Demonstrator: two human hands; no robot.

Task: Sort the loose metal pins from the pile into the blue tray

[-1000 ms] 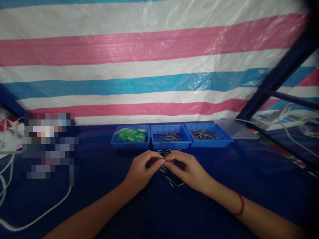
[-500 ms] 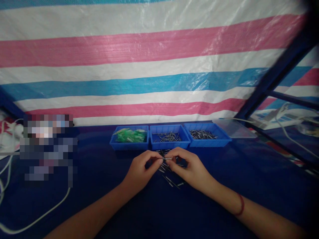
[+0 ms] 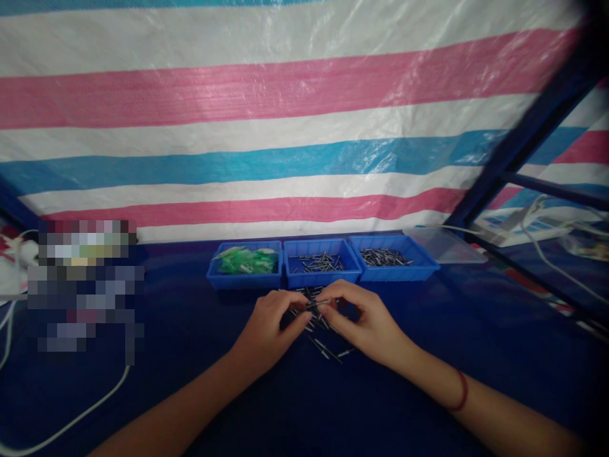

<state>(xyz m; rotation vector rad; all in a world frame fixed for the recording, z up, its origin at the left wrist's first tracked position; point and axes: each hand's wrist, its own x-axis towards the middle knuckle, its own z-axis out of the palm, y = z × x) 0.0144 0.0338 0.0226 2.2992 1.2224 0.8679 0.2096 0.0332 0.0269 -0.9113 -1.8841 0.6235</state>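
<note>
Between the thumb and fingertips of my right hand (image 3: 364, 317) is a blind rivet (image 3: 322, 303), held roughly level. My left hand (image 3: 276, 320) is at the rivet's left end, its thumb and index finger parted, with nothing clearly gripped between them. Under and between both hands lies a loose pile of blind rivets (image 3: 314, 294), partly hidden by my fingers. A few rivets (image 3: 324, 350) lie closer to me on the dark blue table.
Three blue bins line the back: the left bin (image 3: 245, 281) with green plastic packets, the middle bin (image 3: 323, 277) and right bin (image 3: 399, 274) with rivets. A clear lid (image 3: 457, 246) sits at right. White cable (image 3: 95, 403) curves along the left.
My left thumb and index finger have parted from the rivet they were touching. The right hand keeps its hold on it, almost in the same place.
</note>
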